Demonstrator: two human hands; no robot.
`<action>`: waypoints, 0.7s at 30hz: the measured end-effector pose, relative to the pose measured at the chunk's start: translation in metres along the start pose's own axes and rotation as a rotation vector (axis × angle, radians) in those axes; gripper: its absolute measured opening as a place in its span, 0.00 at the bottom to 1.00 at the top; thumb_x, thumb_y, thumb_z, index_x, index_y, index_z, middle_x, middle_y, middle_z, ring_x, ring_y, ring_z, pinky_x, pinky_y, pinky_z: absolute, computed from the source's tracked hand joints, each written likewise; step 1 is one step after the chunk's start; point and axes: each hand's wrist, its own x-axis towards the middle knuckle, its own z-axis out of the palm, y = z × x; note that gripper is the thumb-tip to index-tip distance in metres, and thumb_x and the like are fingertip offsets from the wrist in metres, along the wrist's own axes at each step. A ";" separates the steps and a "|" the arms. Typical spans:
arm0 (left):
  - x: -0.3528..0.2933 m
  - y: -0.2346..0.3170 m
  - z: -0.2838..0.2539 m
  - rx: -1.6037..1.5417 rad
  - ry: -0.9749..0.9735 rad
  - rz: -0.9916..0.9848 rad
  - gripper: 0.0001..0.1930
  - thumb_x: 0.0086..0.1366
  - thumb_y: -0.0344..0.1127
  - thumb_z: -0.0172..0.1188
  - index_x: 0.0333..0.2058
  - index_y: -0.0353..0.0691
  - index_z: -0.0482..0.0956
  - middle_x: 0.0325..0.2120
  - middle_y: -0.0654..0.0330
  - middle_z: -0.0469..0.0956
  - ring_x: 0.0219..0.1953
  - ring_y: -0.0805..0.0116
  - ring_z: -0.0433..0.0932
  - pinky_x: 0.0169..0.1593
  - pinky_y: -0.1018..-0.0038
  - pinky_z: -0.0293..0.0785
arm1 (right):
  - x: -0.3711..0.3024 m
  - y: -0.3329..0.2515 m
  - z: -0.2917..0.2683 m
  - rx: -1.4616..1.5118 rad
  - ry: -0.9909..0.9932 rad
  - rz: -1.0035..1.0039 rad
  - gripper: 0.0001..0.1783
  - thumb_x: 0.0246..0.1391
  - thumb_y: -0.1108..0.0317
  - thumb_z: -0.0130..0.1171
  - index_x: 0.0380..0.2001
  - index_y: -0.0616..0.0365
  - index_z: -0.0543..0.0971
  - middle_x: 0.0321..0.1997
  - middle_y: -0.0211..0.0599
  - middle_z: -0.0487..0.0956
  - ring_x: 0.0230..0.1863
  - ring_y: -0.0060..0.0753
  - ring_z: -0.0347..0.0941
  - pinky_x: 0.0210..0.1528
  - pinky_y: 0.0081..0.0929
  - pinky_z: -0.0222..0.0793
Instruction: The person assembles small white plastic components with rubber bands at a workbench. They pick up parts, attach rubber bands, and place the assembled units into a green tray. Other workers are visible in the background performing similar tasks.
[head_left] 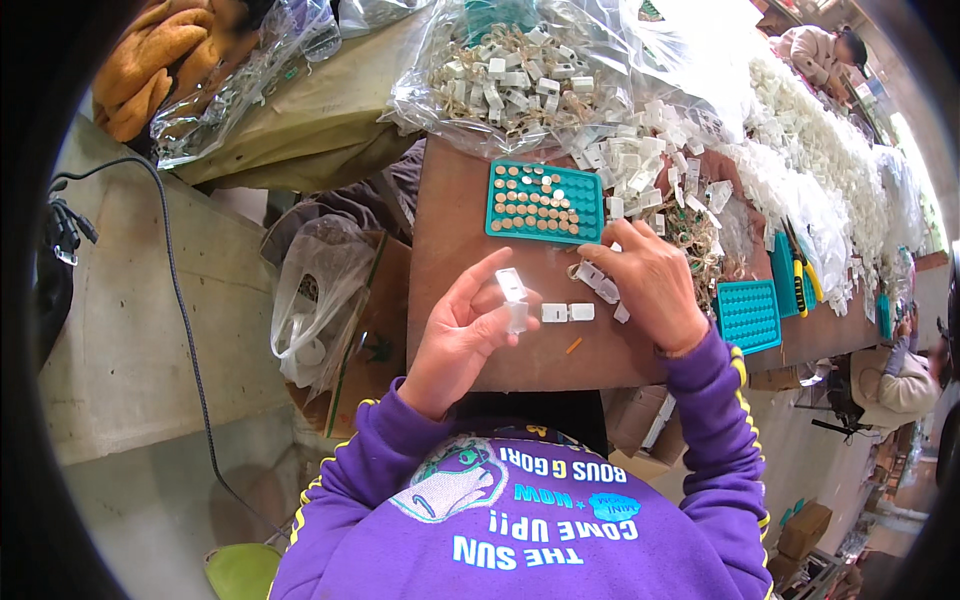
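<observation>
My left hand (460, 340) is raised over the near part of the brown table, with a small white plastic case (511, 286) held between thumb and fingers. My right hand (652, 283) is closed in a pinch by the near right corner of a teal tray (590, 202); what its fingertips hold, if anything, I cannot make out. Under that hand lie several white cases (600, 284). Round, coin-like metal discs (530, 210) sit in rows in the tray's pockets. Between my hands another white case (555, 313) lies on the table, beside a short orange strip (573, 346).
A heap of white cases (640, 165) borders the tray, with a clear bag of more cases (520, 80) behind. Rightward are a second teal tray (748, 318) and a yellow-and-black-handled tool (801, 275). Other people (815, 55) work farther off. A plastic bag (320, 290) hangs left of the table.
</observation>
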 end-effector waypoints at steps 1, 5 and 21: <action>0.001 0.000 0.002 -0.020 -0.004 0.005 0.32 0.66 0.28 0.55 0.66 0.39 0.54 0.46 0.53 0.75 0.43 0.67 0.78 0.40 0.80 0.73 | -0.001 0.007 0.004 -0.040 -0.075 -0.014 0.09 0.44 0.69 0.58 0.32 0.53 0.79 0.32 0.32 0.72 0.36 0.34 0.72 0.35 0.30 0.71; 0.003 -0.002 0.009 -0.118 0.047 -0.019 0.32 0.66 0.27 0.54 0.67 0.39 0.53 0.47 0.56 0.73 0.46 0.67 0.76 0.41 0.79 0.73 | 0.000 0.025 0.012 -0.057 -0.163 -0.082 0.03 0.46 0.69 0.56 0.27 0.53 0.75 0.33 0.33 0.70 0.38 0.35 0.72 0.36 0.31 0.71; 0.016 -0.027 0.018 -0.385 0.006 -0.025 0.23 0.62 0.25 0.51 0.57 0.39 0.64 0.30 0.63 0.70 0.35 0.72 0.72 0.34 0.80 0.69 | -0.025 -0.021 0.008 1.607 0.431 0.758 0.03 0.57 0.74 0.58 0.34 0.60 0.74 0.32 0.35 0.79 0.32 0.23 0.78 0.36 0.19 0.75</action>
